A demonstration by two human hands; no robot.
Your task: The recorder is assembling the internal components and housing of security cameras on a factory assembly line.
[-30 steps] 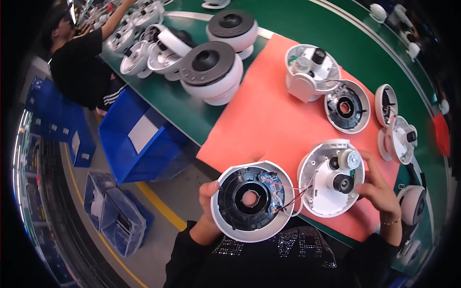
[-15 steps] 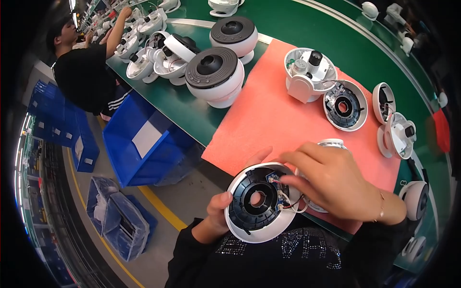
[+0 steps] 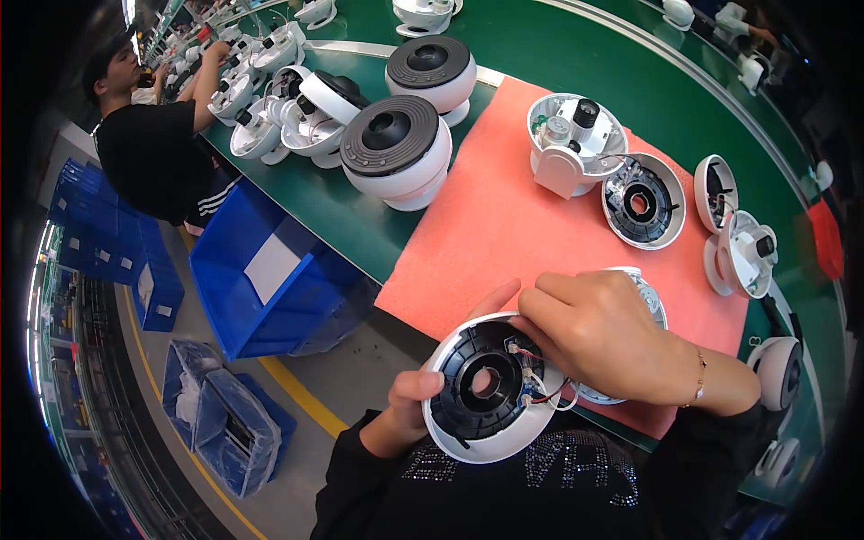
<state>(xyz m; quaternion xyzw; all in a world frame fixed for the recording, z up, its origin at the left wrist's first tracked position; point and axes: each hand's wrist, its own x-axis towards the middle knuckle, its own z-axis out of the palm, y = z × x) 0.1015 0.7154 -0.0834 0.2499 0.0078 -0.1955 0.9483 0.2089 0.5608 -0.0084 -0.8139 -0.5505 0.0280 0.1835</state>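
My left hand grips the left side of a round white shell, thumb over its rim and fingertips showing beyond the far edge. Inside the shell sits a black ribbed disc with a hole in its centre. Small plugs with thin wires are fitted along the disc's right side. My right hand is bent over the shell's upper right rim with fingers closed; its fingertips are partly hidden, and what they pinch cannot be made out. Behind it, partly covered, lies another white housing, near the wires.
A pink foam mat carries an opened white camera unit and its wired cover. Several black-topped round units stand on the green bench at left. Blue bins stand below. A co-worker is at the far left.
My right hand has shifted from the upper plug toward the shell's rim, its fingers curling in. The upper plug and its wire show more clearly. My left hand keeps its hold.
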